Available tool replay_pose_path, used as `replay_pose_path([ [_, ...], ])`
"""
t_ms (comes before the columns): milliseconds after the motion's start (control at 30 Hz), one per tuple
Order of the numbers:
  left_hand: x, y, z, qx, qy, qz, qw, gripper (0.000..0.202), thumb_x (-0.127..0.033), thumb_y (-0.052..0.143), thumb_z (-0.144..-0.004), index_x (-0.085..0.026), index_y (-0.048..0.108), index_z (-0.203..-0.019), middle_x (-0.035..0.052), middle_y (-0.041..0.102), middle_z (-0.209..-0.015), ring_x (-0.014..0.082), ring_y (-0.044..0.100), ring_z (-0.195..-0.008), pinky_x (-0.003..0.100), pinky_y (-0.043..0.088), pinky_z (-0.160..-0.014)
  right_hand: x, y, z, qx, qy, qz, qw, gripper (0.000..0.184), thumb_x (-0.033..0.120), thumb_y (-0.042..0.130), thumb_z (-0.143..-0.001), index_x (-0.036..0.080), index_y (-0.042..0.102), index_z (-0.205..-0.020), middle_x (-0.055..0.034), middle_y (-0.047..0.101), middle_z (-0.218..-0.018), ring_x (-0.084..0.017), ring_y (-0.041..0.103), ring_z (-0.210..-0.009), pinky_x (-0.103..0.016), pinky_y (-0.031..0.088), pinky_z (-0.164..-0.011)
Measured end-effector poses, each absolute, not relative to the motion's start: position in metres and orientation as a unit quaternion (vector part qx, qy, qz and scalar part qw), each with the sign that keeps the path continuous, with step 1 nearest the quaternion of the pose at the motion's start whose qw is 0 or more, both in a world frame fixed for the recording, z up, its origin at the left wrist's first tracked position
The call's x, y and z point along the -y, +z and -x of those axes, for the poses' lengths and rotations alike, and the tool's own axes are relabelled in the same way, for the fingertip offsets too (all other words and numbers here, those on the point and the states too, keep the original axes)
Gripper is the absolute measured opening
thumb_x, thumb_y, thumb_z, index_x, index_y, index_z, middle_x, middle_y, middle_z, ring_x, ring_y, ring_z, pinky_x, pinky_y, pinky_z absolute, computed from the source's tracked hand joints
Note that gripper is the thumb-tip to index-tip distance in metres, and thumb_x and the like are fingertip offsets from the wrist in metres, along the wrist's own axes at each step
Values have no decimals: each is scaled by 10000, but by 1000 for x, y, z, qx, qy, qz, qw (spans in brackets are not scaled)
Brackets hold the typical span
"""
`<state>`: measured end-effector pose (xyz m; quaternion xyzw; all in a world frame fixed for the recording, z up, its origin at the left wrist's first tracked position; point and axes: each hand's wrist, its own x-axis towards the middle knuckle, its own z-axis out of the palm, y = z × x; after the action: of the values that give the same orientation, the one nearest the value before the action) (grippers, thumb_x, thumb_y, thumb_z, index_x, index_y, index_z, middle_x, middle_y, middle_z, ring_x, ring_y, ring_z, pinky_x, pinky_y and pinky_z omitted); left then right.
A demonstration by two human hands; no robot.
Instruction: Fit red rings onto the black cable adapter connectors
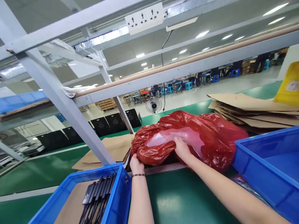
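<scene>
Both hands [136,166] [182,150] closed on red bag [217,137] — blue bins [124,189] [263,175], cardboard sheets [118,147] [252,104] either side

Got 1 green bench [168,202], glossy top, pale rail [165,168] along the back edge, another green surface [58,165] beyond. Carries 2 blue bins: left bin [123,193] near left, right bin [261,174] near right. Has red plastic bag [217,137] bunched over the rail between them. Also bears crinkled plastic [251,188] just beside right bin. Past the rail, holds brown cardboard sheets [116,147] left, cardboard stack [254,104] right.
</scene>
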<state>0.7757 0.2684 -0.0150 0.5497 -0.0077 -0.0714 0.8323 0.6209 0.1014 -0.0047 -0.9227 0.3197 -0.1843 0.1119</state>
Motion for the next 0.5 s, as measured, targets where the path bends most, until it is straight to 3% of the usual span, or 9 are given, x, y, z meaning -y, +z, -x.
replay_pose_path([
  [100, -289, -18, -723, -49, 14, -574, 817, 406, -349, 563, -746, -269, 431, -1122, 76, 487, -1221, 236, 444, -1187, 360, 456, -884, -106, -6, -632, -295, -351, 871, 179, 307, 46, 324, -764, 166, 489, -994, -150, 447, -1197, -232, 563, -974, -344, 460, -792],
  [167, -287, -22, -685, -40, -115, -557, 822, 530, -453, 584, -729, -334, 376, -1202, 79, 401, -1321, 270, 463, -1175, 403, 489, -822, -117, -22, -636, -227, -429, 844, 230, 260, 44, 349, -716, 183, 481, -892, -147, 396, -1251, -226, 530, -1047, -342, 461, -827],
  [233, -274, -23, -660, -18, -354, -459, 815, 498, -534, 534, -738, -268, 463, -1153, 129, 477, -1244, 319, 562, -1042, 483, 501, -770, -128, -41, -629, -148, -429, 855, 251, 233, 37, 372, -667, 189, 470, -815, -144, 396, -1258, -221, 497, -1100, -340, 449, -874],
  [267, -264, -22, -655, -9, -404, -418, 814, 454, -507, 520, -758, -232, 506, -1119, 136, 526, -1190, 306, 591, -991, 483, 505, -767, -133, -48, -622, -114, -409, 869, 255, 212, 41, 381, -661, 191, 468, -784, -138, 423, -1237, -218, 500, -1096, -341, 446, -885],
  [333, -242, -20, -661, -40, -406, -367, 836, 296, -320, 496, -793, -170, 561, -1040, 128, 616, -1040, 245, 633, -882, 434, 515, -777, -139, -55, -599, -59, -336, 904, 256, 139, 81, 413, -687, 195, 475, -736, -112, 479, -1194, -212, 552, -1006, -343, 469, -851],
  [400, -223, -23, -680, -99, -351, -355, 861, 290, -151, 435, -758, -141, 585, -1007, 111, 655, -908, 204, 647, -787, 391, 523, -774, -139, -51, -571, -33, -265, 933, 240, 80, 149, 447, -729, 195, 508, -751, -95, 468, -1246, -200, 597, -892, -343, 497, -787],
  [500, -205, -36, -705, -64, -343, -332, 876, 381, -116, 414, -694, -147, 604, -1023, 104, 673, -884, 220, 648, -815, 417, 512, -811, -126, -34, -535, -113, -290, 937, 155, 206, 225, 443, -784, 205, 559, -954, -103, 322, -1394, -252, 542, -1047, -400, 462, -874],
])
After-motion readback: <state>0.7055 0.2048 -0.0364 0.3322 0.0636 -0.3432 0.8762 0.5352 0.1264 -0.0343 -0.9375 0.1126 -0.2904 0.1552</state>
